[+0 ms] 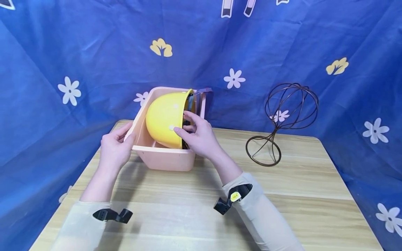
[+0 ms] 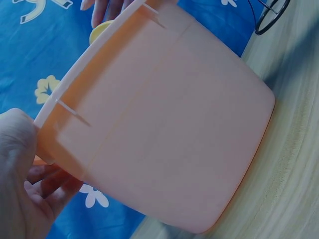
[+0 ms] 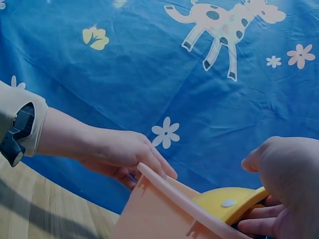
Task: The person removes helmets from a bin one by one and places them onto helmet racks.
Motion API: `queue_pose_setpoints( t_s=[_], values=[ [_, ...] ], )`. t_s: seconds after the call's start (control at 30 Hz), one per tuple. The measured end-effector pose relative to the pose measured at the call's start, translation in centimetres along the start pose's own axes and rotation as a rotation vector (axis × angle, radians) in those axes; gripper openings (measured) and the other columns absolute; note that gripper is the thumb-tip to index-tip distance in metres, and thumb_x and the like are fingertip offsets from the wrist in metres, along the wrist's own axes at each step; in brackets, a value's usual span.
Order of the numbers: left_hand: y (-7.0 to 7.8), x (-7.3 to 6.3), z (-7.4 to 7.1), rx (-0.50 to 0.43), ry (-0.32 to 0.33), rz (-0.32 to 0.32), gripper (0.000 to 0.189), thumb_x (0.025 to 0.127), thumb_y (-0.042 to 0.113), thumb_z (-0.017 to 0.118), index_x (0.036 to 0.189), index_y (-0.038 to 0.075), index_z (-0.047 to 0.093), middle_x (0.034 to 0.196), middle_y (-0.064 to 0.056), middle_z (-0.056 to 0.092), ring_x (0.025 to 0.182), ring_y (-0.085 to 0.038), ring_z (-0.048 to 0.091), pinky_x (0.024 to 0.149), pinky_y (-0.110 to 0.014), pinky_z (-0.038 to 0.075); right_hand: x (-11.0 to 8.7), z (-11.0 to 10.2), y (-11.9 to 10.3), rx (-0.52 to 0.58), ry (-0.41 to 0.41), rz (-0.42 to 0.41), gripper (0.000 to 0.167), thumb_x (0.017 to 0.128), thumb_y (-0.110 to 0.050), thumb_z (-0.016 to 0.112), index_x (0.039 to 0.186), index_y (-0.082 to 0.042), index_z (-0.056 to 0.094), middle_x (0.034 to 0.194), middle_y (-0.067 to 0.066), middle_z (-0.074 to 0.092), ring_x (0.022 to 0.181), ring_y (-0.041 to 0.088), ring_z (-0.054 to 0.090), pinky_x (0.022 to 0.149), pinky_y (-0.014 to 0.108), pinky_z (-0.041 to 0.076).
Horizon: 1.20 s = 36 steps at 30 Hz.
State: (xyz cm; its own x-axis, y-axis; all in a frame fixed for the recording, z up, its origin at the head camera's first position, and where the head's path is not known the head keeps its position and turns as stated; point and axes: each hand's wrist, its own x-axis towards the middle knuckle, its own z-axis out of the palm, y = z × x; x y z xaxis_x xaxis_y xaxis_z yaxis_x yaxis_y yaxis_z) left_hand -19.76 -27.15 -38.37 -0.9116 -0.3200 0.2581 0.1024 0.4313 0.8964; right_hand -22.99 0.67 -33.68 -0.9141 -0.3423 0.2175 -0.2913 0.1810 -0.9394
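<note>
Yellow helmet (image 1: 164,118) sat on side in pink bin (image 1: 166,160), poking above bin's rim, opening toward bin's R. R grip (image 1: 201,134) held helmet edge, fingers hooked inside, thumb over shell (contact unclear). L grip (image 1: 116,144) pinched bin's near-L corner. Helmet prob. light, stiff, not fragile; smooth dome likely slippery, so edge was best hold. Bin looked like thin plastic, might've flexed; rim suited best. Wire stand (image 1: 276,128) stood R of bin.
</note>
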Motion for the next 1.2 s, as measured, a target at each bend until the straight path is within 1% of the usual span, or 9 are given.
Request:
queue_pose_setpoints(
  t_s=[0.1, 0.23, 0.37, 0.57, 0.7, 0.8, 0.97, 1.1, 1.2],
  values=[
    [0.0, -0.1, 0.0, -0.014, -0.003, 0.000, 0.044, 0.103, 0.020, 0.067, 0.145, 0.009, 0.065, 0.136, -0.020, 0.067, 0.108, -0.005, 0.070, 0.081, -0.014, 0.055, 0.5, 0.3, 0.1, 0.003, 0.006, 0.012, 0.070, 0.099, -0.024, 0.078, 0.158, -0.004, 0.047, 0.147, 0.013, 0.062, 0.112, 0.020, 0.073, 0.092, 0.032, 0.061],
    [0.0, -0.1, 0.1, -0.015, -0.001, 0.006, 0.043, 0.103, 0.020, 0.068, 0.145, 0.010, 0.066, 0.135, -0.019, 0.067, 0.106, -0.003, 0.070, 0.080, -0.013, 0.055, 1.1, 0.4, 0.2, 0.036, 0.016, 0.055, 0.069, 0.099, -0.018, 0.077, 0.158, -0.002, 0.046, 0.143, 0.016, 0.063, 0.109, 0.022, 0.074, 0.092, 0.034, 0.061],
    [0.0, -0.1, 0.1, -0.001, -0.002, 0.003, 0.043, 0.103, 0.020, 0.067, 0.145, 0.011, 0.066, 0.134, -0.018, 0.068, 0.109, -0.006, 0.070, 0.081, -0.013, 0.055, 1.7, 0.6, 0.5, 0.048, 0.006, 0.082, 0.067, 0.100, -0.015, 0.076, 0.157, 0.001, 0.046, 0.139, 0.017, 0.066, 0.111, 0.023, 0.073, 0.093, 0.034, 0.061],
    [-0.1, -0.1, 0.1, 0.007, 0.001, -0.007, 0.043, 0.103, 0.019, 0.066, 0.146, 0.012, 0.065, 0.134, -0.017, 0.068, 0.114, -0.012, 0.069, 0.082, -0.013, 0.054, 2.4, 0.7, 0.6, -0.009, 0.006, 0.095, 0.061, 0.099, -0.014, 0.077, 0.152, 0.004, 0.053, 0.124, 0.014, 0.075, 0.107, 0.018, 0.074, 0.092, 0.034, 0.061],
    [-0.1, 0.0, 0.0, 0.008, 0.008, -0.009, 0.043, 0.102, 0.019, 0.067, 0.145, 0.013, 0.066, 0.134, -0.017, 0.067, 0.113, -0.010, 0.069, 0.082, -0.013, 0.054, 2.7, 0.8, 0.3, -0.036, -0.009, 0.111, 0.042, 0.099, -0.015, 0.078, 0.137, 0.002, 0.069, 0.106, 0.006, 0.079, 0.093, 0.014, 0.075, 0.087, 0.034, 0.062],
    [0.0, -0.1, 0.0, 0.003, 0.007, -0.011, 0.043, 0.103, 0.020, 0.067, 0.145, 0.013, 0.066, 0.135, -0.017, 0.067, 0.112, -0.008, 0.069, 0.082, -0.013, 0.054, 2.8, 0.8, 0.2, 0.007, -0.009, 0.123, 0.027, 0.099, -0.010, 0.077, 0.123, 0.001, 0.075, 0.097, 0.004, 0.079, 0.086, 0.016, 0.076, 0.084, 0.037, 0.064],
    [0.2, -0.3, 0.0, 0.008, 0.006, -0.023, 0.044, 0.103, 0.021, 0.066, 0.146, 0.013, 0.065, 0.137, -0.017, 0.067, 0.111, -0.008, 0.069, 0.082, -0.013, 0.054, 2.9, 0.7, -0.1, 0.128, 0.014, 0.161, 0.026, 0.098, 0.000, 0.073, 0.123, 0.005, 0.074, 0.101, 0.008, 0.079, 0.091, 0.020, 0.077, 0.084, 0.039, 0.064],
    [0.3, -0.3, 0.0, 0.020, 0.008, -0.025, 0.044, 0.103, 0.020, 0.066, 0.146, 0.013, 0.065, 0.137, -0.017, 0.067, 0.112, -0.009, 0.069, 0.083, -0.013, 0.054, 3.0, 0.7, -0.4, 0.180, 0.032, 0.188, 0.029, 0.097, 0.006, 0.071, 0.125, 0.008, 0.073, 0.106, 0.013, 0.079, 0.095, 0.022, 0.077, 0.083, 0.035, 0.064],
    [0.3, -0.4, 0.0, 0.022, 0.012, -0.025, 0.043, 0.103, 0.020, 0.066, 0.146, 0.013, 0.065, 0.136, -0.017, 0.067, 0.112, -0.008, 0.069, 0.083, -0.012, 0.054, 3.0, 0.5, -0.5, 0.208, 0.044, 0.199, 0.033, 0.096, 0.008, 0.070, 0.129, 0.010, 0.071, 0.110, 0.016, 0.078, 0.099, 0.024, 0.077, 0.084, 0.037, 0.064]
  ],
)
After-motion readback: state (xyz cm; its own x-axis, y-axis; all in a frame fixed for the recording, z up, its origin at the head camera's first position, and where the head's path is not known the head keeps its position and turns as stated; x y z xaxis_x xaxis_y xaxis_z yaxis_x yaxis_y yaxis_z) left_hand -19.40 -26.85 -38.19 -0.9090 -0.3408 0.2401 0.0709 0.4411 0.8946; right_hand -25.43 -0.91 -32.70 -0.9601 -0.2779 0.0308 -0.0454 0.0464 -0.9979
